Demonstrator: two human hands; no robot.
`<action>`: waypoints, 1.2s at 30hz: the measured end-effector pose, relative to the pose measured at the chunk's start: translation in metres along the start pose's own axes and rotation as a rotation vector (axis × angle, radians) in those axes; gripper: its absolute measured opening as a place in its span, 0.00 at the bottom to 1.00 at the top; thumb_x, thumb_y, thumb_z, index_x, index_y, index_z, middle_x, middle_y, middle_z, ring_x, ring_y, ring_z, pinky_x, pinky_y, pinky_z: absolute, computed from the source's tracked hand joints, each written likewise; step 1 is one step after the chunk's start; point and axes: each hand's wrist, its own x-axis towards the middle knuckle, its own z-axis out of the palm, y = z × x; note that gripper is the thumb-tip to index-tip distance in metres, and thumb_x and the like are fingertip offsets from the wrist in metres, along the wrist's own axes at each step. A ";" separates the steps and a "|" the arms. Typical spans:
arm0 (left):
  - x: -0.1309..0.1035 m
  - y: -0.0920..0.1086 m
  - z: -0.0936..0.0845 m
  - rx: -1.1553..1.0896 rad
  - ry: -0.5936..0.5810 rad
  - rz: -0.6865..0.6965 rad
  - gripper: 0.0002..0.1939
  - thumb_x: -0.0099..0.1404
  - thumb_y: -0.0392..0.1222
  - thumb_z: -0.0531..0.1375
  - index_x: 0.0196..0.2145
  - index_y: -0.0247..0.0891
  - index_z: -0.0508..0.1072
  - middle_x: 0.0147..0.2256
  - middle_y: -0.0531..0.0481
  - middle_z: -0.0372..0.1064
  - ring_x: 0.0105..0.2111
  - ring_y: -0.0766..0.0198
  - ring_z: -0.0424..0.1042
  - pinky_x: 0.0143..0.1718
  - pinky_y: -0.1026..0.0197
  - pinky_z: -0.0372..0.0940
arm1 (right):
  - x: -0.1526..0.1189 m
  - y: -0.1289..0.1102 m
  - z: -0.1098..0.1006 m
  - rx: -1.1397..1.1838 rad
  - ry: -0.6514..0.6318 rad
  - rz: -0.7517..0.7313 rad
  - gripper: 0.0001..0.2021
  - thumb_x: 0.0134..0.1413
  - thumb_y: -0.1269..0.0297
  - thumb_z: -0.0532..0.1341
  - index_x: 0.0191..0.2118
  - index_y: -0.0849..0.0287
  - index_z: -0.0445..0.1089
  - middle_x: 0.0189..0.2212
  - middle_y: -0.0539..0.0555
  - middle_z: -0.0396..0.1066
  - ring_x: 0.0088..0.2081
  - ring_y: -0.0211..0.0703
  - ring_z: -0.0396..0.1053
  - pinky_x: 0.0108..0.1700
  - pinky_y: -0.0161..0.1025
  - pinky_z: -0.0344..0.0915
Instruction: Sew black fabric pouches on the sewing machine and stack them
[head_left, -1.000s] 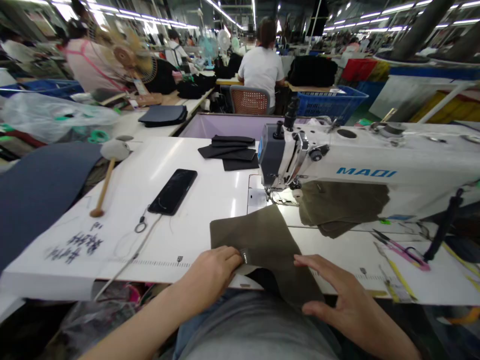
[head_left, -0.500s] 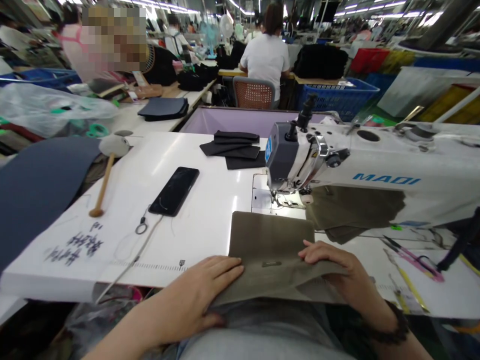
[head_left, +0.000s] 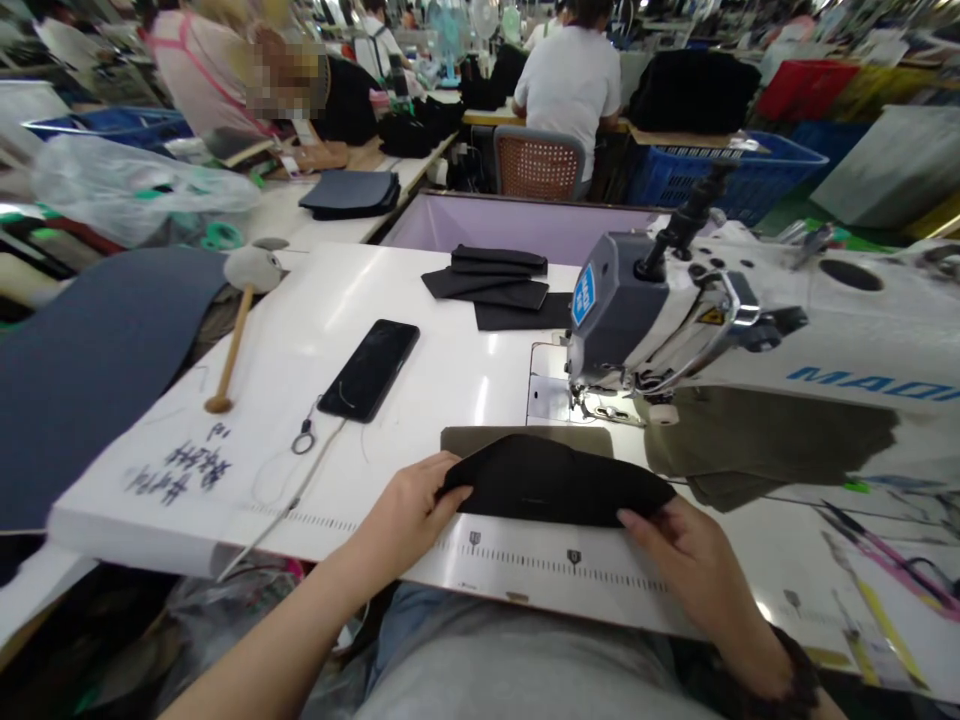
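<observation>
Between my two hands is an olive fabric panel (head_left: 592, 438), its near part turned over so that a black side (head_left: 555, 482) faces up. My left hand (head_left: 405, 508) pinches the left end of the turned part, thumb on top. At the right end, my right hand (head_left: 686, 545) grips it in the same way. The far olive strip lies flat on the white table (head_left: 390, 460). Just beyond it stands the sewing machine (head_left: 622, 310), its needle area lit. More olive fabric pieces (head_left: 772, 440) lie under the machine's arm.
A phone (head_left: 369, 370) with a ring cord and a wooden-handled tool (head_left: 238, 345) lie to the left. Folded black pieces (head_left: 502, 285) rest at the back. Pink-handled scissors (head_left: 892, 560) are at the right. A person (head_left: 566, 80) in white sits ahead.
The panel's near part has been turned over, from olive side up to black side up. My left hand, earlier flat on it, now pinches its edge. The camera view has shifted left.
</observation>
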 end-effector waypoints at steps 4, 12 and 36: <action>-0.002 -0.007 0.012 0.015 0.096 -0.073 0.22 0.59 0.33 0.53 0.52 0.36 0.57 0.29 0.52 0.68 0.28 0.64 0.69 0.30 0.63 0.65 | 0.001 0.004 0.009 -0.107 0.163 -0.087 0.28 0.50 0.58 0.57 0.56 0.60 0.52 0.36 0.56 0.71 0.30 0.41 0.71 0.30 0.36 0.68; -0.008 -0.018 0.016 0.117 0.225 0.129 0.18 0.63 0.33 0.49 0.51 0.38 0.61 0.35 0.48 0.63 0.33 0.66 0.67 0.34 0.64 0.67 | 0.016 0.002 0.009 -0.423 0.089 -0.397 0.13 0.56 0.62 0.51 0.39 0.57 0.71 0.29 0.54 0.69 0.31 0.40 0.69 0.29 0.33 0.65; -0.012 -0.016 0.008 0.067 0.088 -0.041 0.14 0.62 0.31 0.50 0.46 0.34 0.66 0.36 0.48 0.60 0.34 0.67 0.67 0.37 0.64 0.68 | 0.023 0.005 0.012 -0.606 0.057 -0.441 0.16 0.57 0.56 0.49 0.38 0.57 0.72 0.28 0.52 0.70 0.30 0.39 0.70 0.30 0.33 0.66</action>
